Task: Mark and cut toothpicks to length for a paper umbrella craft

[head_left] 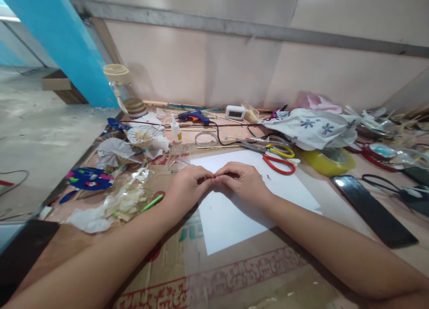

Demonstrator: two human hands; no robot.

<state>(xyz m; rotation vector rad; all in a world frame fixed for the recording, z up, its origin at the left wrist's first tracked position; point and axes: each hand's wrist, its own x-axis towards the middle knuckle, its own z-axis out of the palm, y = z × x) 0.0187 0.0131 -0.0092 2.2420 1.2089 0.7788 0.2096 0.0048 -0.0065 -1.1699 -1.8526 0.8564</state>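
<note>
Over a sheet of white paper (234, 224), my left hand (189, 186) and my right hand (244, 179) meet fingertip to fingertip. Both are closed in a pinch. Whatever sits between the fingertips is too small to make out. Just beyond my right hand lie scissors with red handles (279, 164) and another pair with yellow handles (281, 151). A few tiny dark bits (268, 177) rest on the paper to the right. Left of my left hand is a bright green stick (152, 202) beside a clear plastic bag of pale scraps (129, 199).
Small paper umbrellas (90, 178) stand at the left. Along the back are a lidded jar (124, 92), glue bottle (175, 129), blue glue gun (194, 117) and white digital timer (235, 112). Rightward lie patterned cloth (311, 128), yellow tape roll (328, 160) and a phone (373, 210). Printed cardboard (234, 277) underlies the paper.
</note>
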